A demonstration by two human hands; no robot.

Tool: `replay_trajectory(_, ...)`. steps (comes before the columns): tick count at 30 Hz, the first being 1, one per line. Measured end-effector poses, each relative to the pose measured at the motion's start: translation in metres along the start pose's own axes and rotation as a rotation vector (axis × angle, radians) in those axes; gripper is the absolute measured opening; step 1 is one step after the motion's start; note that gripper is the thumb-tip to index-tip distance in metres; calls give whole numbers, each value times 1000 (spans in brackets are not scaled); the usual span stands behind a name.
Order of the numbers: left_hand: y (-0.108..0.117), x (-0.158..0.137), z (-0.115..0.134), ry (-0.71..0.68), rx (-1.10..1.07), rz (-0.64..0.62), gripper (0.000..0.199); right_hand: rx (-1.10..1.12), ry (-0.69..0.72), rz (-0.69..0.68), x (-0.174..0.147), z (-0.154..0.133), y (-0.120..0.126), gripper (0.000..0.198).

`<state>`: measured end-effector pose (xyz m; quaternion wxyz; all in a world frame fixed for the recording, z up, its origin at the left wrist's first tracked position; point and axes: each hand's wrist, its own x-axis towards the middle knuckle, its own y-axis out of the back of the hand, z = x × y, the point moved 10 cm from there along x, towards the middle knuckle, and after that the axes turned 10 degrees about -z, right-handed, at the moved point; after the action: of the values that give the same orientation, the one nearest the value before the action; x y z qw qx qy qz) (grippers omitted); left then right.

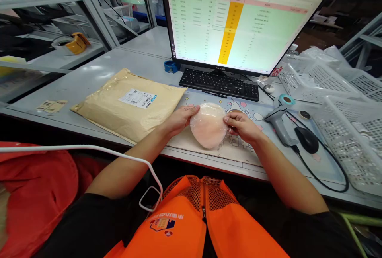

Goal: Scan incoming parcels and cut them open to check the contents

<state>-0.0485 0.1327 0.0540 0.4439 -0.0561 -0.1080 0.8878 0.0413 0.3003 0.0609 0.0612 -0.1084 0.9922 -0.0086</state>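
Between my two hands is a pale pink, rounded pad in clear plastic wrap (208,126), held up over the front of the desk mat (253,110). My left hand (181,120) pinches its left edge, thumb on the near face. Its right edge is gripped by my right hand (240,124), thumb and fingers closed on the wrap. Left of my hands lies a large tan padded mailer (128,106), with a white shipping label (138,98) on its upper face. My left forearm reaches across the mailer's lower right side.
Behind the pad stand a black keyboard (219,84) and a monitor (238,19) showing a spreadsheet. A barcode scanner (280,122), a black mouse (306,139) and white perforated baskets (349,138) are at right. A white cable (89,147) crosses low at left.
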Motion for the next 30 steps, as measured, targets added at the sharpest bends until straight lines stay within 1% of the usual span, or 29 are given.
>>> replay_trajectory(2, -4, -2, 22, -78, 187, -10, 61, -85, 57, 57, -4, -12, 7, 44)
replay_trajectory(3, -8, -5, 36, -138, 313, -26, 58, -151, 115, 95, -7, -21, 12, 41)
replay_trajectory(5, -24, -14, 59, -298, 598, -105, 45, -341, 266, 171, -15, -39, 18, 32)
replay_trajectory(6, -34, -20, 64, -369, 741, -165, 37, -455, 334, 197, -20, -45, 19, 28)
replay_trajectory(7, -42, -26, 61, -417, 873, -231, 33, -571, 376, 205, -23, -45, 19, 24)
replay_trajectory(8, -48, -32, 52, -433, 993, -295, 32, -679, 384, 189, -24, -39, 17, 23)
replay_trajectory(10, -49, -42, 21, -371, 1175, -393, 38, -844, 314, 107, -24, -15, 16, 25)
replay_trajectory(12, -41, -52, -7, -292, 1252, -419, 44, -928, 238, 67, -32, 6, 23, 30)
replay_trajectory(13, -36, -57, -14, -282, 1259, -396, 45, -951, 226, 90, -41, 8, 30, 32)
replay_trajectory(15, -28, -66, -13, -319, 1240, -296, 41, -988, 247, 229, -67, -4, 51, 34)
replay_trajectory(17, -25, -70, -4, -371, 1218, -208, 37, -1038, 253, 421, -103, -26, 77, 34)
replay_trajectory(18, -26, -70, 0, -384, 1217, -193, 36, -1069, 243, 527, -122, -37, 91, 33)
replay_trajectory(20, -35, -62, 1, -392, 1232, -202, 35, -1131, 202, 734, -162, -51, 122, 35)
replay_trajectory(21, -40, -57, -1, -385, 1248, -214, 37, -1161, 177, 829, -182, -54, 137, 36)
replay_trajectory(22, -45, -50, -4, -373, 1273, -228, 39, -1190, 147, 916, -201, -54, 153, 37)
replay_trajectory(24, -55, -38, -15, -331, 1349, -265, 48, -1246, 69, 1057, -234, -44, 184, 39)
replay_trajectory(26, -62, -28, -30, -265, 1442, -308, 59, -1305, -4, 1147, -260, -29, 212, 42)
replay_trajectory(27, -64, -25, -37, -230, 1483, -324, 62, -1340, -20, 1165, -269, -21, 224, 45)
replay_trajectory(28, -65, -24, -42, -201, 1515, -337, 63, -1379, -21, 1162, -275, -14, 233, 48)
replay_trajectory(30, -65, -26, -50, -164, 1550, -360, 60, -1457, 6, 1105, -278, 0, 246, 55)
